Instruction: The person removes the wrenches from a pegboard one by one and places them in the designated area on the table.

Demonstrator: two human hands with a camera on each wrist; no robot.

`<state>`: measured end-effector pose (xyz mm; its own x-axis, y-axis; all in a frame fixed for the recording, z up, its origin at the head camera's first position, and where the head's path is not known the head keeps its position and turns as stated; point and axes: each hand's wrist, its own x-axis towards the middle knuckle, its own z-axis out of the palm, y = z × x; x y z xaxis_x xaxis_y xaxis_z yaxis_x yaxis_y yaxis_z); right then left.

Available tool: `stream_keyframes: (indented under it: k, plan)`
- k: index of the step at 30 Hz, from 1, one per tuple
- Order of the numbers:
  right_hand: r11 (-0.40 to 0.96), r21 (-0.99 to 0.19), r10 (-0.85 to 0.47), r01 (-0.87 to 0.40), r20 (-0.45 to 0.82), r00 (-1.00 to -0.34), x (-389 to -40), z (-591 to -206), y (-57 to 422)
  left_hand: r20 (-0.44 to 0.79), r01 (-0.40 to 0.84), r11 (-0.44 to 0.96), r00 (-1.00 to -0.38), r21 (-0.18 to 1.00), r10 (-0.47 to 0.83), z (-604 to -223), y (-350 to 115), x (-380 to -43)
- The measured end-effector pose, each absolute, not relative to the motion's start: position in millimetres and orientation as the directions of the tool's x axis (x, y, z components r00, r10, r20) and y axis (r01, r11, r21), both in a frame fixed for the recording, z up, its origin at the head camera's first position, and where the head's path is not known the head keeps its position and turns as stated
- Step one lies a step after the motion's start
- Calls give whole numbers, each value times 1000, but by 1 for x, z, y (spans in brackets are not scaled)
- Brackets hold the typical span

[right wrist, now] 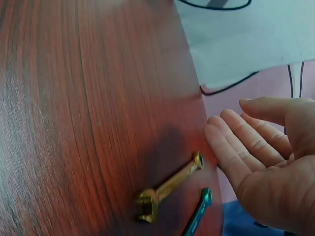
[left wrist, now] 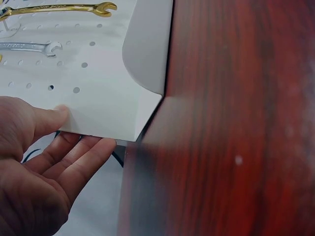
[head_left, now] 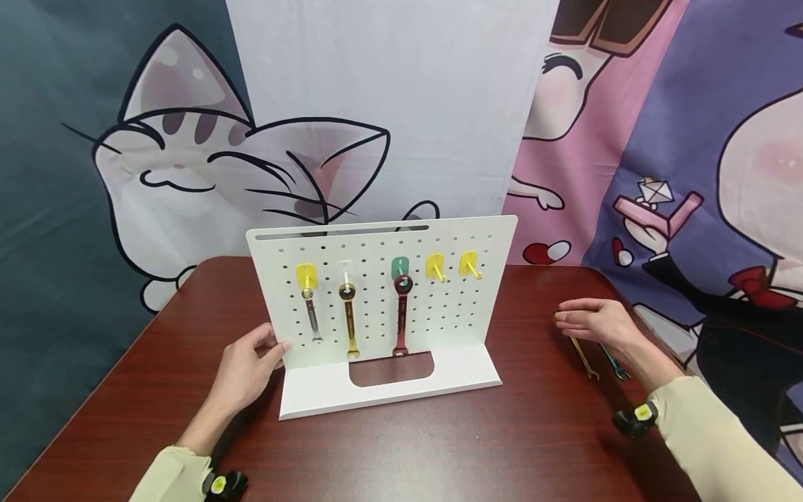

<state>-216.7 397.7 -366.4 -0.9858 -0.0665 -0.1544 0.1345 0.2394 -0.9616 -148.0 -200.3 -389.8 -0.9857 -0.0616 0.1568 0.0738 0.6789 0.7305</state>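
Note:
A white pegboard stand [head_left: 370,390] stands on the table. My left hand [head_left: 241,369] holds its left edge, thumb on the front face and fingers behind, as the left wrist view shows. A silver wrench [head_left: 312,317], a gold wrench [head_left: 350,321] and a red wrench [head_left: 401,321] hang from hooks on the board. At the right, my right hand [head_left: 599,324] hovers with extended fingers and holds nothing. Below it on the table lie a second gold wrench [right wrist: 175,184] and a teal wrench [right wrist: 199,211], apart from the fingers in the right wrist view.
Two yellow hooks [head_left: 434,268] at the board's right side carry nothing. The brown table [head_left: 408,453] extends in front of the stand. A printed cartoon cloth [head_left: 401,70] hangs behind the table's back edge.

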Motion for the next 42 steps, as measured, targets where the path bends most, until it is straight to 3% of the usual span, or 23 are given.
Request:
stream_keyframes:
  k: [24,42]
  plan:
    - [251,-968,-258,24,-91,-962,-199,-340,327,145,62,679,-987,732,-67,-388,-200,-147]
    - [237,-971,-329,-16,-65,-942,-193,-333,288,150,66,681,-987,730,-64,-387,-199,-146]
